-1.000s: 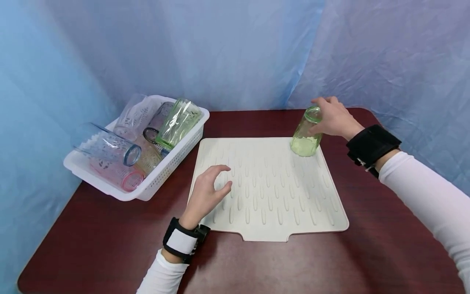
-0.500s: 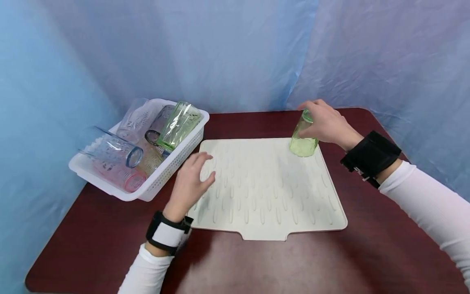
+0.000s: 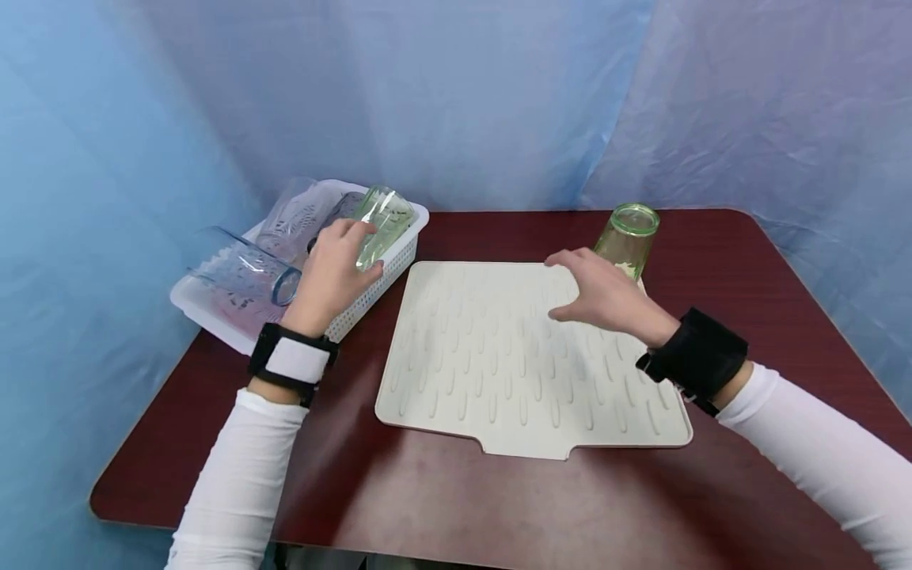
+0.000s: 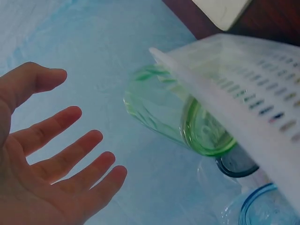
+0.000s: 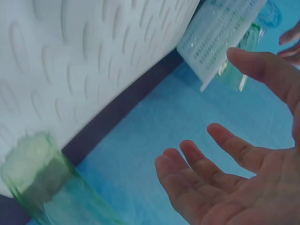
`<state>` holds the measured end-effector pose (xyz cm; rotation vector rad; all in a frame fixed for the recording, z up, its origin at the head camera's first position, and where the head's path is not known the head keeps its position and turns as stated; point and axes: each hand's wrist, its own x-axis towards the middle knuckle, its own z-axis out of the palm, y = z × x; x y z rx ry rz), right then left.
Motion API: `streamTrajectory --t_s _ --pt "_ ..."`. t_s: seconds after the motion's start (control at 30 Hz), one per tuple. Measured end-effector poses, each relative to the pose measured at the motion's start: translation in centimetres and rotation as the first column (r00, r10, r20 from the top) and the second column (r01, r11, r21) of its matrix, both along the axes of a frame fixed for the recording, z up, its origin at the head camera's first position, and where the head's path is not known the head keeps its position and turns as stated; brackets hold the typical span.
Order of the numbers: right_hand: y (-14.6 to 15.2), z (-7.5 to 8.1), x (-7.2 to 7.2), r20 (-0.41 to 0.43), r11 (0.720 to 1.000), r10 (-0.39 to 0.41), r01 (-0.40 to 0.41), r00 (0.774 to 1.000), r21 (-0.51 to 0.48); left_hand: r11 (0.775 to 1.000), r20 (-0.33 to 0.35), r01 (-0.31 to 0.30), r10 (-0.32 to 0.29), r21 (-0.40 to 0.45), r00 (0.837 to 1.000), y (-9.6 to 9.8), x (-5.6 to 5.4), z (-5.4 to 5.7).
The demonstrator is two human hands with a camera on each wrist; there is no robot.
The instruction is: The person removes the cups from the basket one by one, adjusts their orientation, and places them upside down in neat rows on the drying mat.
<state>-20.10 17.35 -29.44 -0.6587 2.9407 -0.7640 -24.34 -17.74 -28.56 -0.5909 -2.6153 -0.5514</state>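
Note:
In the head view, my left hand (image 3: 331, 273) is over the right side of the white basket (image 3: 370, 294), fingers spread and curved around air. Nearest to it is a green drinking glass (image 3: 390, 218) lying tilted on other glasses; the left wrist view shows a gap between the fingertips and this glass (image 4: 154, 105). My right hand (image 3: 606, 291) is over the right part of the cream drying mat (image 3: 492, 356), thumb and fingers apart, holding nothing. Behind it another green glass (image 3: 630, 237) stands upside down at the mat's far right corner, its lower part partly hidden by the hand.
Inside the basket also lie a blue glass (image 3: 286, 286), a clear patterned glass (image 3: 288, 222) and a pink glass (image 3: 242, 310), partly overlapped by others. The dark red table (image 3: 456, 507) extends around the mat. A blue curtain (image 3: 470, 103) hangs behind.
My right hand has let go of the green glass on the mat and drawn back toward the left and front. My left hand has moved from over the mat to the basket.

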Motion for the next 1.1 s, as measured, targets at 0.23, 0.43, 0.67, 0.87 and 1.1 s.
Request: streamTrajectory --t_s 0.23,0.43,0.67,0.87,1.1 --pt "-1.3 -2.9 2.0 0.009 1.0 0.004 -0.004 1.0 -0.026 0.994 0.141 -0.067 0.078 -0.082 0.987 -1.5 -3.2 0.6" --pt "-2.1 -5.1 3.8 0.002 0.999 0.006 -0.006 1.0 -0.039 0.989 0.284 -0.067 0.102 -0.131 0.953 -2.2 -5.0 0.9" --pt "-2.7 -6.2 5.3 0.001 0.999 -0.006 0.006 1.0 -0.053 0.986 0.388 -0.064 0.12 -0.154 0.914 -2.5 -6.9 1.3" --pt "-2.8 -6.9 5.9 -0.004 0.997 -0.028 0.027 1.0 -0.077 0.988 0.452 -0.087 0.136 -0.129 0.882 -3.2 -8.2 1.2" --pt "-2.8 -7.1 6.0 -0.017 0.997 -0.022 0.02 1.0 -0.081 0.986 0.521 -0.117 0.164 -0.123 0.838 -3.8 -8.7 1.1"
